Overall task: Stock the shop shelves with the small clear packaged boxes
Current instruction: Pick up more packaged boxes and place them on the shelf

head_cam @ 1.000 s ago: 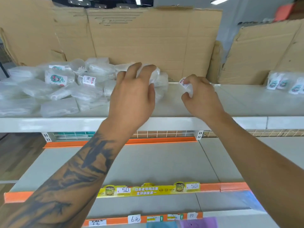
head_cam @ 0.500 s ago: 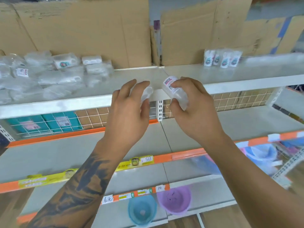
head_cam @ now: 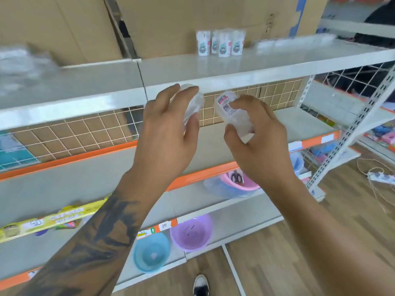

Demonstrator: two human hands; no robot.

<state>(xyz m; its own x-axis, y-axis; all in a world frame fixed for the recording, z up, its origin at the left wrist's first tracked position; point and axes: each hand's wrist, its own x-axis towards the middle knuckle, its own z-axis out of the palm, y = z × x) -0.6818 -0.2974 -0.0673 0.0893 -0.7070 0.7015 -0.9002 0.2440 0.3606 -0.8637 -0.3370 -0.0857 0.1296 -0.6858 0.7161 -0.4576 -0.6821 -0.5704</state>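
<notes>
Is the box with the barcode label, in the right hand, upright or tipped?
Tipped. The box leans up-left in the right hand, its label facing the camera.

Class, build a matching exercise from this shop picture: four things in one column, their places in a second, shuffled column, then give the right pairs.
Things:
1. clear packaged box with a barcode label
2. round purple plastic basin
3. row of four white upright packets
4. clear packaged box without a visible label

Places:
A. on the top shelf
B. in the left hand
C. on the bottom shelf
D. in the right hand

Pairs: 1-D, 2-C, 3-A, 4-B
</notes>
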